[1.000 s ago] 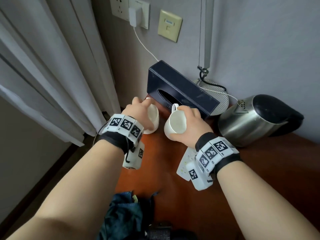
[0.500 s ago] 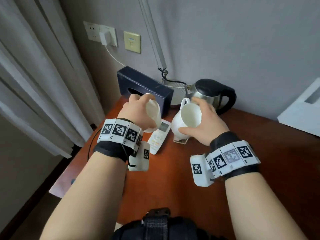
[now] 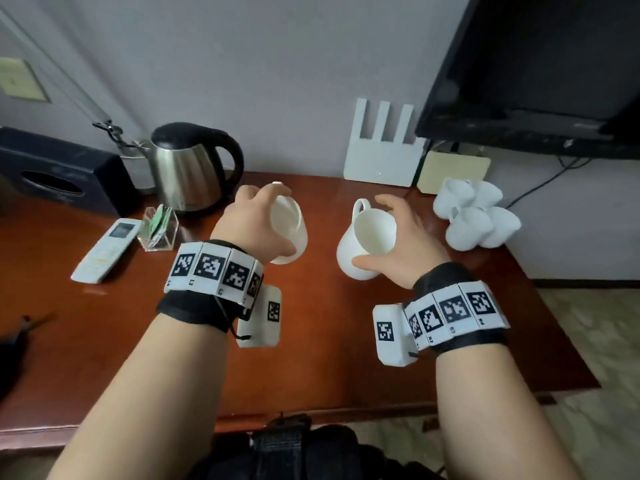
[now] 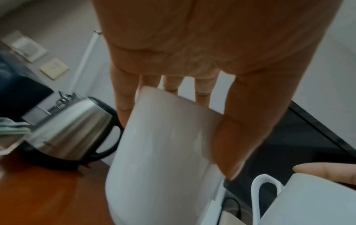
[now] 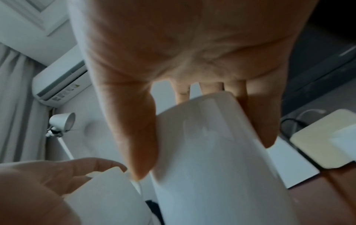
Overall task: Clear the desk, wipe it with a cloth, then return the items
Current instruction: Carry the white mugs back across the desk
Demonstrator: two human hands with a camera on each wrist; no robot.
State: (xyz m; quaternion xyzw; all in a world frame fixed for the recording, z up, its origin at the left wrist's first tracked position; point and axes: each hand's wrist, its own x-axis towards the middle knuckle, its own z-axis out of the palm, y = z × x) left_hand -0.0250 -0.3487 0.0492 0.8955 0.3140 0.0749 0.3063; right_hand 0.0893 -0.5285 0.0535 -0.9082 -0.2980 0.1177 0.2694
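Observation:
Each hand carries a white mug above the red-brown desk (image 3: pixel 311 341). My left hand (image 3: pixel 258 220) grips the left mug (image 3: pixel 289 225) by its rim, thumb on one side and fingers on the other; the left wrist view shows the same mug (image 4: pixel 163 152) under my left hand (image 4: pixel 173 114). My right hand (image 3: pixel 398 240) grips the right mug (image 3: pixel 367 240), whose handle points toward the wall. From the right wrist, that mug (image 5: pixel 212 152) fills the frame below my right hand (image 5: pixel 192 114). Both mugs are tilted and look empty.
A steel kettle (image 3: pixel 188 171), a dark tissue box (image 3: pixel 59 178), a remote control (image 3: pixel 107 249) and a clear sachet holder (image 3: pixel 157 226) stand at the back left. A white router (image 3: pixel 382 147), a crumpled white cloth (image 3: pixel 476 216) and a TV (image 3: pixel 540 71) are at the back right.
Both hands have carried their mugs rightward along the desk, away from the tissue box and past the kettle. My view has swung right; router, cloth and TV now show.

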